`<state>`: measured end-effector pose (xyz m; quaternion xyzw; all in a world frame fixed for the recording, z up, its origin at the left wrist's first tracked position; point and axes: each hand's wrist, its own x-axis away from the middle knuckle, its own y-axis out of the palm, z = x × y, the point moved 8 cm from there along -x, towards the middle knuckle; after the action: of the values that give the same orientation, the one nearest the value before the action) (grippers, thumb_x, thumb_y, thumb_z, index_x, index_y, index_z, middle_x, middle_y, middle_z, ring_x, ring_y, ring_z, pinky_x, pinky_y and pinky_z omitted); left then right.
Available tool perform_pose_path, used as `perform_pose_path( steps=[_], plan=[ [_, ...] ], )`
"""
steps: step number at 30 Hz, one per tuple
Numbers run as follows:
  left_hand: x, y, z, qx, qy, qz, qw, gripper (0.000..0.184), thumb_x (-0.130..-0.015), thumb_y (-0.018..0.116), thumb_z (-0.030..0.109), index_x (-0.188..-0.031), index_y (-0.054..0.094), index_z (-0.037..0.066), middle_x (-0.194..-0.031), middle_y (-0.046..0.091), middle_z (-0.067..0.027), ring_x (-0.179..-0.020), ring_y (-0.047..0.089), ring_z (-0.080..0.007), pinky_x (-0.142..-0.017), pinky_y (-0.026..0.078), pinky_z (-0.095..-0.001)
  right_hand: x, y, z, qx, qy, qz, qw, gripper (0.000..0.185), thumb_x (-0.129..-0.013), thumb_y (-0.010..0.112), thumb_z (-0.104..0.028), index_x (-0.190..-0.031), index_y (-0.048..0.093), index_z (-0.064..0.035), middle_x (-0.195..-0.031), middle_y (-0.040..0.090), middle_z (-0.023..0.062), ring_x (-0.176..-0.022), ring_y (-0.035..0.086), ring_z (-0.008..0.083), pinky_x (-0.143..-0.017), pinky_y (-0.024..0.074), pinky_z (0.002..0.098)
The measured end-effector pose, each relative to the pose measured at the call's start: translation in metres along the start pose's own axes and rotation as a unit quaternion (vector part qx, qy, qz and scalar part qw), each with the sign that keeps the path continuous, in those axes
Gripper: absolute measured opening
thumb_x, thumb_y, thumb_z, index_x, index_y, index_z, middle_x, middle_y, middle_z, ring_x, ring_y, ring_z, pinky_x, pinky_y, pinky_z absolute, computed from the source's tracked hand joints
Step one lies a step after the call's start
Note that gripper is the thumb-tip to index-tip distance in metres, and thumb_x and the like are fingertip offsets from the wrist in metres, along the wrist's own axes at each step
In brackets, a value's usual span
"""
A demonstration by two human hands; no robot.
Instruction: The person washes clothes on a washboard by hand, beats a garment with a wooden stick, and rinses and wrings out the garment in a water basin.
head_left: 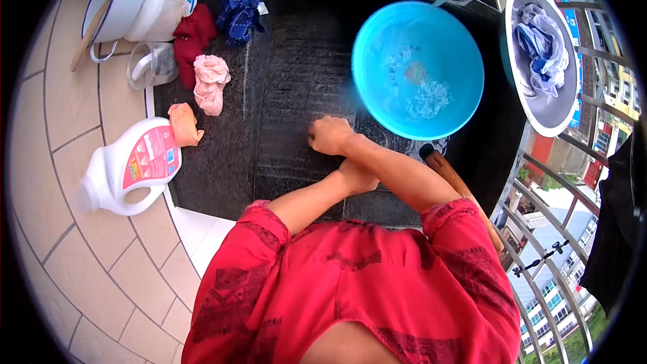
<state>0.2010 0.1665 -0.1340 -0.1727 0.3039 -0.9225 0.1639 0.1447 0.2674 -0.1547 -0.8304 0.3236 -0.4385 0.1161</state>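
My forearms cross over the dark wet stone slab (296, 61). My right hand (330, 135) is curled into a fist above the slab, with nothing showing in it. Below it, my left hand (360, 176) is tucked under the right forearm, its fingers hidden. To the right of the fist stands a blue basin (377, 104) with foamy water. A wooden handle (450, 174) lies beside my right forearm, partly covered by the arm.
Left of the slab are a detergent bottle (111, 165), orange cloth (183, 125), pink cloth (211, 84), red cloth (194, 37), blue patterned cloth (236, 0), clear container (162, 66) and enamel pot (121, 0). A metal basin (565, 111) with pale laundry stands at right by the railing (559, 189).
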Motion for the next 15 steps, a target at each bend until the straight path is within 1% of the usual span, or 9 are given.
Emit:
perform_pose_path(
  steps=[2,4,5,7,8,10,11,13,15],
  plan=[
    [-0.008,-0.001,-0.002,0.042,-0.014,0.013,0.999,0.013,-0.077,0.054,0.016,-0.082,0.059,0.004,-0.088,0.06,-0.0158,-0.086,0.057,-0.0305,-0.075,0.043,-0.0412,0.0,-0.002,0.0,-0.004,0.001,0.0,1.0,0.029,-0.08,0.053,-0.026,-0.096,0.068,-0.0074,-0.099,0.064,0.0175,-0.095,0.061,0.0326,-0.084,0.0486,0.0416],
    [-0.013,-0.002,-0.009,0.106,-0.064,0.02,0.992,0.015,-0.077,0.054,0.02,-0.078,0.058,0.006,-0.084,0.061,-0.0154,-0.079,0.058,-0.0301,-0.072,0.043,-0.0422,0.003,-0.004,0.001,-0.008,0.001,-0.008,1.0,0.029,-0.08,0.053,-0.026,-0.096,0.068,-0.0077,-0.098,0.065,0.0177,-0.094,0.062,0.0328,-0.084,0.0487,0.042],
    [-0.017,-0.006,-0.006,0.108,-0.06,0.018,0.992,0.015,-0.077,0.054,0.02,-0.078,0.058,0.006,-0.084,0.061,-0.0154,-0.079,0.058,-0.0301,-0.072,0.043,-0.0422,0.002,-0.004,0.004,-0.009,0.006,-0.007,1.0,0.029,-0.08,0.053,-0.026,-0.096,0.068,-0.0077,-0.098,0.065,0.0177,-0.094,0.062,0.0328,-0.084,0.0487,0.042],
    [-0.024,-0.014,-0.006,0.032,-0.086,0.007,0.996,0.023,-0.076,0.056,0.032,-0.077,0.057,0.009,-0.073,0.057,-0.013,-0.073,0.058,-0.0293,-0.068,0.043,-0.0429,-0.001,-0.002,0.006,-0.026,0.0,-0.003,1.0,0.03,-0.08,0.053,-0.027,-0.097,0.068,-0.0073,-0.098,0.064,0.0182,-0.094,0.062,0.0332,-0.084,0.0486,0.0426],
    [-0.027,-0.006,-0.012,0.033,-0.085,0.005,0.996,0.023,-0.076,0.056,0.032,-0.077,0.057,0.009,-0.073,0.057,-0.013,-0.073,0.058,-0.0293,-0.068,0.043,-0.0429,-0.002,-0.001,0.008,-0.037,0.0,-0.003,0.999,0.03,-0.08,0.053,-0.027,-0.097,0.068,-0.0072,-0.098,0.064,0.0184,-0.094,0.062,0.0335,-0.084,0.0484,0.043],
    [-0.031,0.012,-0.012,-0.158,0.015,0.028,0.987,0.024,-0.074,0.056,0.034,-0.071,0.056,0.011,-0.068,0.056,-0.0098,-0.065,0.059,-0.0266,-0.061,0.045,-0.0425,-0.002,-0.003,0.01,-0.048,0.003,0.001,0.999,0.03,-0.081,0.053,-0.028,-0.096,0.068,-0.0073,-0.098,0.064,0.0186,-0.094,0.062,0.0336,-0.083,0.0484,0.043],
    [-0.034,0.008,-0.01,-0.156,0.014,0.027,0.987,0.024,-0.074,0.056,0.034,-0.071,0.056,0.011,-0.068,0.056,-0.0098,-0.065,0.059,-0.0266,-0.061,0.045,-0.0425,-0.002,-0.003,0.011,-0.057,0.005,0.005,0.998,0.031,-0.081,0.053,-0.029,-0.096,0.068,-0.0073,-0.098,0.064,0.0188,-0.093,0.062,0.0336,-0.083,0.0484,0.0431],
    [-0.04,-0.003,-0.003,-0.149,0.016,0.037,0.988,0.023,-0.073,0.055,0.034,-0.069,0.056,0.012,-0.067,0.057,-0.0075,-0.059,0.059,-0.0251,-0.055,0.046,-0.0416,0.0,-0.004,0.014,-0.07,0.011,0.012,0.997,0.031,-0.081,0.053,-0.03,-0.096,0.068,-0.0074,-0.097,0.064,0.0191,-0.093,0.062,0.0337,-0.084,0.0483,0.043],
    [-0.044,-0.001,-0.004,-0.147,0.014,0.036,0.988,0.021,-0.072,0.055,0.032,-0.068,0.057,0.012,-0.066,0.058,-0.0073,-0.059,0.06,-0.0254,-0.054,0.047,-0.0408,0.0,-0.007,0.018,-0.083,0.018,0.022,0.996,0.031,-0.081,0.053,-0.031,-0.095,0.068,-0.0074,-0.097,0.064,0.0195,-0.093,0.062,0.0337,-0.084,0.0483,0.043]
  ],
)
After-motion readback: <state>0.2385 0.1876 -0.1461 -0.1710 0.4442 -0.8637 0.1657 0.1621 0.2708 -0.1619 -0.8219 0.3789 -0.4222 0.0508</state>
